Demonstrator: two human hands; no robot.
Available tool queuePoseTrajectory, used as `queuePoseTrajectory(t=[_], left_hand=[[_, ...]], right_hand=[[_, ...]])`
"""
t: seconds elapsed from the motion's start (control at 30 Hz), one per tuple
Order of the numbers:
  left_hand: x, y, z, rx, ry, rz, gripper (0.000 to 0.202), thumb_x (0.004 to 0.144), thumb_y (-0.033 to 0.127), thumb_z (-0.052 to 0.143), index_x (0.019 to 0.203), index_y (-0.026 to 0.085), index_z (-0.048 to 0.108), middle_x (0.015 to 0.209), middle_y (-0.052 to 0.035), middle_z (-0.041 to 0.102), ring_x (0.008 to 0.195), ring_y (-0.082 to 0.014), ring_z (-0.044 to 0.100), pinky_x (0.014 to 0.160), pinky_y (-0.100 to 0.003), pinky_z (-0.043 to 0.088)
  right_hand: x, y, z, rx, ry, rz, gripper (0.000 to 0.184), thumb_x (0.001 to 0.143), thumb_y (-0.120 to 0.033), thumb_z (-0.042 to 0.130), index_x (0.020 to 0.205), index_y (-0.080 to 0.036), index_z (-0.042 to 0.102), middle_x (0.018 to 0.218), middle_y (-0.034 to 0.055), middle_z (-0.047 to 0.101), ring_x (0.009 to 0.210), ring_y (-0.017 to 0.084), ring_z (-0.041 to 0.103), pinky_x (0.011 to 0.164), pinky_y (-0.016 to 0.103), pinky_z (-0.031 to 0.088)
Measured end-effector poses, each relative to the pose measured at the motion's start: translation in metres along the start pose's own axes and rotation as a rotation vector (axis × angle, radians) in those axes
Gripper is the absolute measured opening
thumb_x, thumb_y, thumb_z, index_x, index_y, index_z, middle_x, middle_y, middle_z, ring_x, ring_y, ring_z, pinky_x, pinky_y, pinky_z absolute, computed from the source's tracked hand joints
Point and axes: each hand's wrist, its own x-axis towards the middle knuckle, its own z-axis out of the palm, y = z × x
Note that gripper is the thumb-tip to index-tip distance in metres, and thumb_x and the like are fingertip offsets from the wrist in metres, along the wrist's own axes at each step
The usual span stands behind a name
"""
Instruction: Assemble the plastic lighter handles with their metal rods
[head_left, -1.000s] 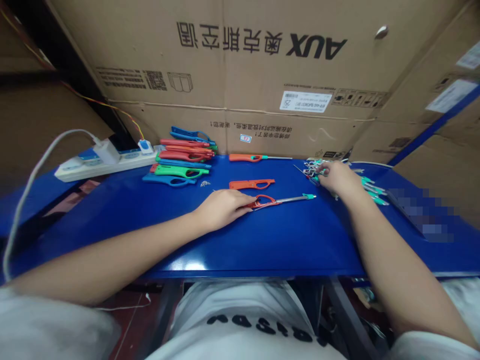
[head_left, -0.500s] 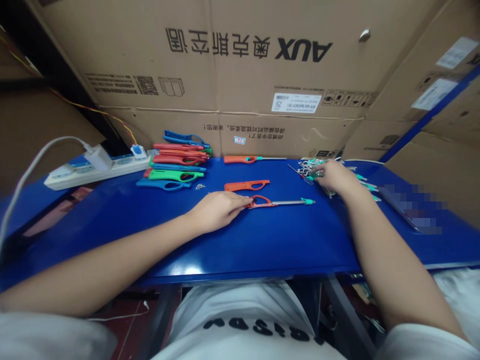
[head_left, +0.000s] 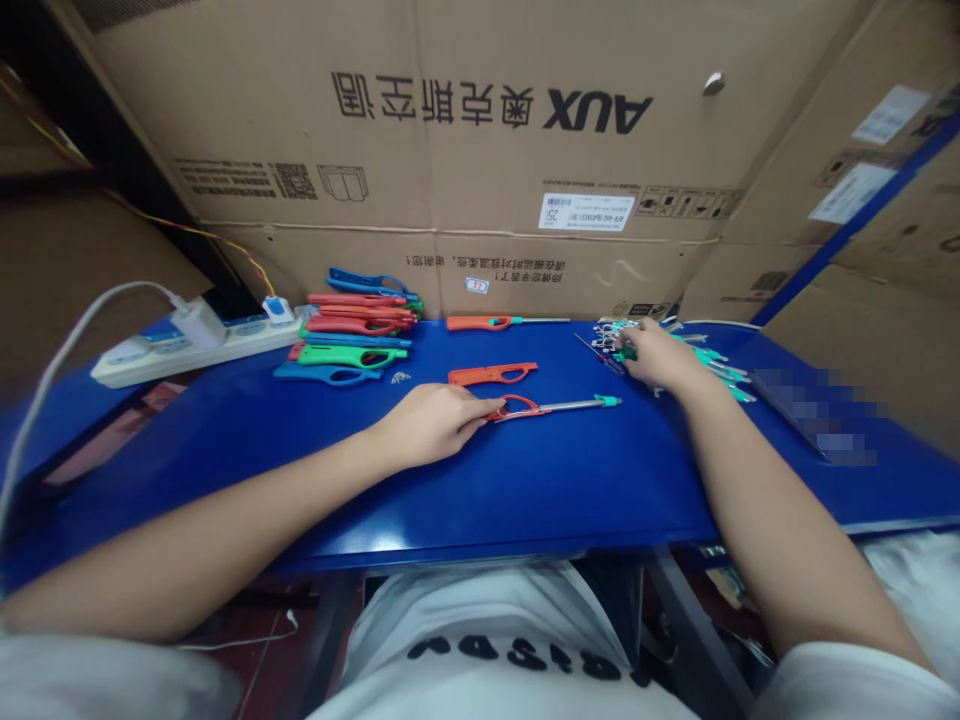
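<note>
My left hand (head_left: 439,425) is closed on the handle end of an orange long-nosed lighter (head_left: 519,407). A metal tube with a teal piece at its tip points right from this lighter. Just behind it lies an orange handle shell (head_left: 493,373). My right hand (head_left: 660,360) reaches into a heap of small white and teal parts (head_left: 611,330) at the back right. Its fingers are pinched together by a small dark green piece, whose kind I cannot make out. A thin screwdriver (head_left: 600,354) lies left of that hand.
Red, green and blue lighter handles (head_left: 352,327) are stacked at the back left, near a white power strip (head_left: 202,345). Small metal pieces (head_left: 401,378) lie beside them. Another orange lighter (head_left: 480,323) rests before the cardboard wall (head_left: 480,150). Teal-tipped tubes (head_left: 731,378) lie at right.
My right hand has shifted slightly within the heap, and a dark green piece now shows at its fingers. My left hand keeps hold of the lighter. The camera view has moved a little.
</note>
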Motion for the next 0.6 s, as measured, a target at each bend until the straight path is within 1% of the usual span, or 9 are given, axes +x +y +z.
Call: queuePoseTrajectory(t=[0.13,0.23,0.37,0.5,0.6], left_hand=[[0.0,0.001,0.003,-0.058,0.036,0.012,0.031,0.099,0.025,0.05,0.123,0.025,0.069,0.114,-0.0039,0.075,0.102,-0.0198,0.072,0.087,-0.029,0.056],[0.0,0.0,0.005,-0.09,0.053,-0.004,0.033,0.097,0.028,0.054,0.128,0.024,0.065,0.122,-0.0043,0.073,0.108,-0.0204,0.07,0.089,-0.03,0.056],[0.0,-0.001,0.008,-0.159,0.085,-0.031,0.038,0.097,0.034,0.055,0.133,0.023,0.062,0.129,-0.0069,0.069,0.115,-0.0227,0.066,0.098,-0.035,0.054],[0.002,-0.003,0.011,-0.247,0.097,-0.053,0.037,0.098,0.035,0.055,0.133,0.023,0.062,0.127,-0.0095,0.068,0.115,-0.0238,0.065,0.1,-0.038,0.052],[0.004,-0.004,0.014,-0.323,0.094,-0.052,0.035,0.097,0.031,0.057,0.131,0.023,0.063,0.123,-0.0094,0.069,0.114,-0.0229,0.065,0.1,-0.038,0.052]], right_hand=[[0.0,0.0,-0.001,0.01,0.018,-0.002,0.028,0.083,-0.023,0.061,0.11,-0.02,0.062,0.122,0.0135,0.055,0.093,0.027,0.062,0.069,0.033,0.047],[0.001,0.0,0.0,0.037,0.039,0.012,0.029,0.082,-0.027,0.062,0.109,-0.018,0.061,0.12,0.014,0.055,0.094,0.027,0.062,0.072,0.034,0.048],[0.003,-0.001,0.002,0.054,0.046,0.036,0.028,0.082,-0.03,0.061,0.107,-0.017,0.062,0.118,0.0145,0.058,0.097,0.028,0.063,0.076,0.035,0.049],[0.004,-0.001,0.003,0.064,0.069,0.058,0.02,0.084,-0.028,0.059,0.1,-0.018,0.064,0.115,0.0129,0.061,0.098,0.027,0.063,0.077,0.034,0.048],[0.005,0.0,0.004,0.074,0.107,0.038,0.018,0.085,-0.028,0.058,0.099,-0.019,0.065,0.114,0.0128,0.063,0.099,0.027,0.063,0.078,0.033,0.048]])
